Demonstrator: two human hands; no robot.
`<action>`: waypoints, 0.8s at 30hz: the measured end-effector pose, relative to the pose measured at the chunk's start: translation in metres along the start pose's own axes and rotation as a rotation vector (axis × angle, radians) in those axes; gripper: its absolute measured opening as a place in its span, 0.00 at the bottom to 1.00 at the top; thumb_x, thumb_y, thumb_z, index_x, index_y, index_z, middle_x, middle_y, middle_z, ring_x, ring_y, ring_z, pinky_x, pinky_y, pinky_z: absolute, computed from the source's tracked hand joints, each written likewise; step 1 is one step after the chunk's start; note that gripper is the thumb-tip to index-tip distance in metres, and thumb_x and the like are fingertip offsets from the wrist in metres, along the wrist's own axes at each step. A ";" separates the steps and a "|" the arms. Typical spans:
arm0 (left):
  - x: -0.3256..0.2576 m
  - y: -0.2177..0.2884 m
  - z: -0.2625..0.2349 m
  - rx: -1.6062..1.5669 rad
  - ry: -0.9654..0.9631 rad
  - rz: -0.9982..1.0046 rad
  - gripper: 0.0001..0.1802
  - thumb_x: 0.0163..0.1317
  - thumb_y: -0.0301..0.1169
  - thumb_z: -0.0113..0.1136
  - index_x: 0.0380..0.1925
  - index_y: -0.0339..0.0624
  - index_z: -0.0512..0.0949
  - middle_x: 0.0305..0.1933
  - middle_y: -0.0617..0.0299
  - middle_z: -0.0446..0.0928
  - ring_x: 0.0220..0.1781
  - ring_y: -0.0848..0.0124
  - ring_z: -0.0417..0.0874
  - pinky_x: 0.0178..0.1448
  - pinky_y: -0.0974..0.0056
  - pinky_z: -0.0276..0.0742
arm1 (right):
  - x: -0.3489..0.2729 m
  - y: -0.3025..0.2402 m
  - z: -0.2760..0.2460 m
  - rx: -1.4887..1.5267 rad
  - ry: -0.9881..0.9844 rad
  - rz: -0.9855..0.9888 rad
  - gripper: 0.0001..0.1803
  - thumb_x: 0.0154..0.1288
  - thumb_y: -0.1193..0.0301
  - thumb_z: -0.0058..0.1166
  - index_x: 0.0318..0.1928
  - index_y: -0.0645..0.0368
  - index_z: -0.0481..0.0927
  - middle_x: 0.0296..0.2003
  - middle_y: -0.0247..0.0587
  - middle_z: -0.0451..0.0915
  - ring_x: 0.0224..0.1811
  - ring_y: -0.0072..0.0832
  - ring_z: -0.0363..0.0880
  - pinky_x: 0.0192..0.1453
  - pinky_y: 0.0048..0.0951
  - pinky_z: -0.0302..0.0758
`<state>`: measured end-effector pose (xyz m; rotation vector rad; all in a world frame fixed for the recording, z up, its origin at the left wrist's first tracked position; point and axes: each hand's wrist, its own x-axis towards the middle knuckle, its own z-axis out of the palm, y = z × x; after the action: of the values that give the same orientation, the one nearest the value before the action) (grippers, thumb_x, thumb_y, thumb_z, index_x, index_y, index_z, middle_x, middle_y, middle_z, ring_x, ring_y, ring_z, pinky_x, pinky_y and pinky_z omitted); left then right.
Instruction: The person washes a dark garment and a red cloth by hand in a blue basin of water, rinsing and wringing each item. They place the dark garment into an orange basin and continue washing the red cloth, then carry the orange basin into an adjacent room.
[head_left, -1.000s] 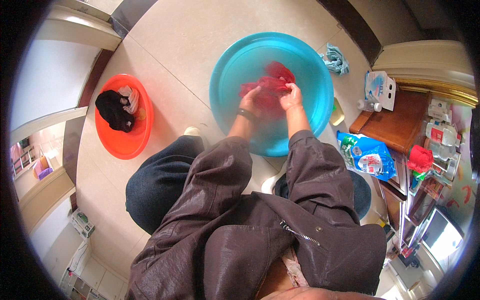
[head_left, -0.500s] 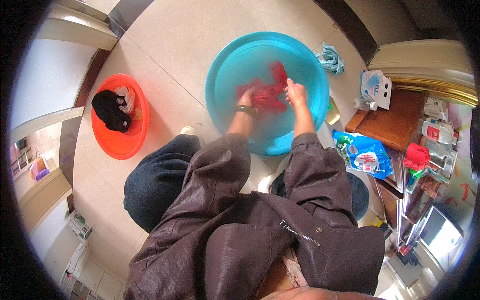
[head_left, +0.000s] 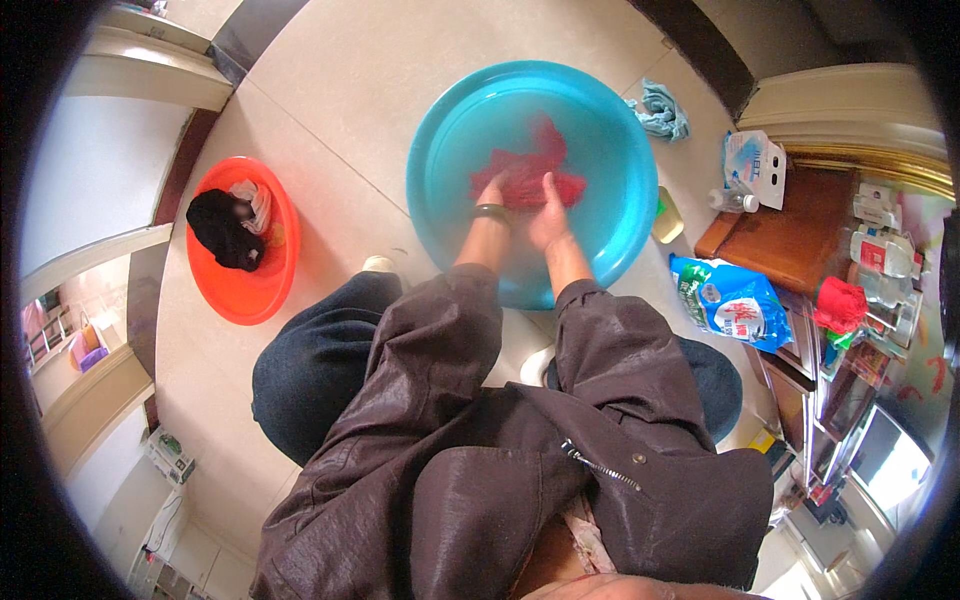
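A red cloth (head_left: 525,172) lies bunched in cloudy water inside a large round turquoise basin (head_left: 628,205) on the floor ahead of me. My left hand (head_left: 491,196), with a dark bangle at the wrist, grips the cloth's near left part, its fingertips sunk in water and fabric. Close beside it, my right hand (head_left: 548,218) holds the near right part, thumb raised along the cloth and the other fingers hidden beneath. Both wrists reach over the basin's near side.
To the left, an orange basin (head_left: 243,305) holds black and pale cloths. A light blue rag (head_left: 662,112) lies beyond the turquoise basin, right. Near its right side are a yellowish-green bar-shaped thing (head_left: 669,218), a blue detergent bag (head_left: 730,303) and a brown wooden cabinet (head_left: 770,240).
My right hand has moved left and nearer to me, from the cloth's right edge to beside my left hand. The cloth's raised right part has sunk down and bunched together.
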<state>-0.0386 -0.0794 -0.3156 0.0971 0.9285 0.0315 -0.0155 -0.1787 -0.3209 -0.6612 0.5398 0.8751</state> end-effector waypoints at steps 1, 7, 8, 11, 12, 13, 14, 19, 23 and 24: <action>0.001 -0.001 -0.002 0.006 0.056 -0.027 0.18 0.59 0.37 0.61 0.46 0.40 0.76 0.49 0.52 0.79 0.48 0.55 0.81 0.57 0.49 0.76 | 0.001 -0.005 -0.002 0.063 -0.018 -0.062 0.33 0.58 0.44 0.56 0.55 0.55 0.73 0.55 0.40 0.76 0.56 0.38 0.73 0.63 0.47 0.65; 0.014 0.001 -0.014 0.188 0.220 -0.052 0.25 0.55 0.39 0.66 0.51 0.42 0.74 0.51 0.54 0.78 0.47 0.57 0.81 0.51 0.51 0.78 | 0.013 -0.019 -0.006 0.101 0.161 -0.094 0.30 0.57 0.48 0.59 0.53 0.56 0.75 0.52 0.41 0.77 0.55 0.39 0.73 0.64 0.45 0.65; 0.016 0.004 -0.016 0.284 0.246 -0.012 0.25 0.55 0.40 0.66 0.51 0.42 0.74 0.50 0.54 0.78 0.46 0.57 0.81 0.49 0.52 0.78 | 0.017 -0.019 -0.007 0.102 0.189 -0.103 0.29 0.58 0.49 0.59 0.52 0.56 0.75 0.51 0.41 0.78 0.54 0.38 0.74 0.63 0.45 0.67; 0.026 0.009 -0.021 0.438 0.176 0.010 0.25 0.54 0.40 0.67 0.51 0.43 0.75 0.49 0.54 0.79 0.45 0.59 0.82 0.47 0.54 0.78 | 0.025 -0.017 -0.011 0.044 0.226 -0.085 0.26 0.59 0.51 0.59 0.51 0.55 0.76 0.49 0.39 0.79 0.52 0.37 0.75 0.61 0.45 0.68; 0.032 0.010 -0.023 0.470 0.116 0.021 0.25 0.54 0.40 0.67 0.50 0.43 0.75 0.49 0.55 0.79 0.45 0.60 0.82 0.46 0.55 0.78 | 0.028 -0.016 -0.011 0.016 0.222 -0.105 0.27 0.57 0.53 0.61 0.52 0.54 0.75 0.49 0.39 0.79 0.52 0.37 0.75 0.61 0.46 0.68; 0.039 0.008 -0.025 0.622 0.123 0.120 0.24 0.56 0.40 0.65 0.51 0.42 0.75 0.49 0.54 0.79 0.45 0.60 0.82 0.47 0.55 0.77 | 0.030 -0.016 -0.010 -0.009 0.237 -0.131 0.27 0.56 0.54 0.63 0.52 0.54 0.75 0.49 0.38 0.79 0.53 0.37 0.76 0.61 0.47 0.68; 0.046 0.004 -0.027 0.775 0.117 0.241 0.24 0.57 0.40 0.63 0.51 0.41 0.75 0.49 0.53 0.79 0.45 0.59 0.82 0.47 0.55 0.76 | 0.032 -0.016 -0.009 -0.034 0.285 -0.149 0.28 0.55 0.55 0.65 0.53 0.54 0.75 0.50 0.37 0.79 0.53 0.36 0.76 0.62 0.48 0.68; 0.073 -0.002 -0.047 1.262 0.375 0.537 0.21 0.60 0.38 0.55 0.51 0.39 0.74 0.49 0.52 0.79 0.47 0.59 0.81 0.50 0.55 0.74 | 0.029 -0.030 0.002 0.012 0.211 -0.012 0.28 0.55 0.57 0.64 0.53 0.55 0.74 0.50 0.41 0.78 0.53 0.41 0.76 0.61 0.51 0.68; 0.067 0.008 -0.054 1.038 0.454 0.645 0.18 0.60 0.33 0.54 0.50 0.40 0.75 0.48 0.53 0.79 0.47 0.61 0.80 0.51 0.58 0.74 | 0.026 -0.034 0.015 0.126 0.204 0.039 0.27 0.56 0.58 0.63 0.53 0.56 0.74 0.51 0.43 0.78 0.54 0.43 0.75 0.60 0.52 0.69; 0.062 0.011 -0.051 0.971 0.438 0.676 0.17 0.60 0.32 0.54 0.49 0.40 0.75 0.47 0.53 0.80 0.47 0.62 0.80 0.51 0.59 0.74 | 0.025 -0.035 0.018 0.135 0.155 0.043 0.27 0.56 0.57 0.63 0.53 0.56 0.74 0.51 0.43 0.78 0.54 0.43 0.75 0.60 0.53 0.69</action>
<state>-0.0419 -0.0602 -0.3946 1.3461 1.2413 0.2331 0.0298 -0.1693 -0.3152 -0.5991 0.7476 0.8237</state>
